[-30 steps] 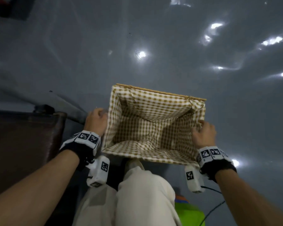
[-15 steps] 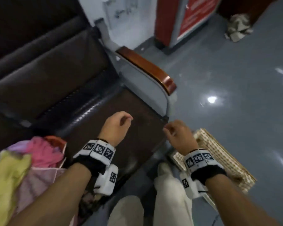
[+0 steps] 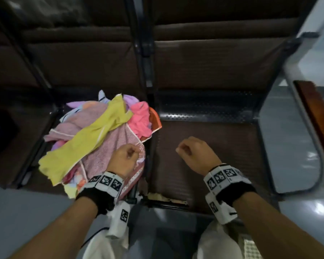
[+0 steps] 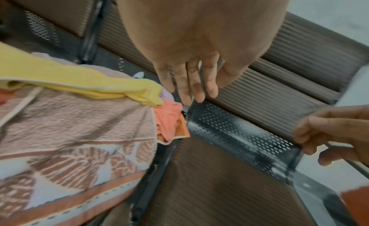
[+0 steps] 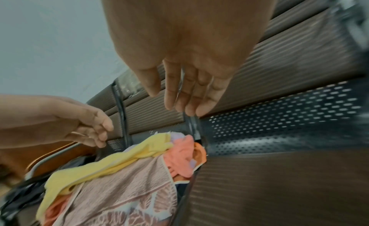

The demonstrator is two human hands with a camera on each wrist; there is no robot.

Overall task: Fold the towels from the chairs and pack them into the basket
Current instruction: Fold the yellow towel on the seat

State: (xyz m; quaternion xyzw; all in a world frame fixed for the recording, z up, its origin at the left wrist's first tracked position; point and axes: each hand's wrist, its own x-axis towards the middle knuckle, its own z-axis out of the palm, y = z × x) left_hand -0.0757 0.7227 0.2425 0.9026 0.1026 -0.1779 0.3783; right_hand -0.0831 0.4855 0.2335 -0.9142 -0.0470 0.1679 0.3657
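A heap of towels lies on the left chair seat: a yellow towel (image 3: pixel 90 143) draped across a pale pink patterned towel (image 3: pixel 108 156), with a bright pink towel (image 3: pixel 140 118) and an orange one (image 3: pixel 154 118) at its far right. My left hand (image 3: pixel 130 152) hovers over the heap's near right edge, fingers loosely hanging (image 4: pixel 191 87), holding nothing. My right hand (image 3: pixel 185 149) hovers over the bare brown right seat (image 3: pixel 223 146), fingers relaxed (image 5: pixel 185 95) and empty. A corner of the checked basket lining (image 3: pixel 251 247) peeks out by my right leg.
A dark metal frame (image 3: pixel 148 109) separates the two seats, and padded backrests rise behind them. A wooden armrest (image 3: pixel 314 116) on a grey side panel closes off the right. The right seat's front edge is torn (image 3: pixel 165 197). Grey floor lies at the near left.
Both hands let go of the basket's sides and came up over the chairs. The view swung from the basket on the floor to the two seats and the towel heap.
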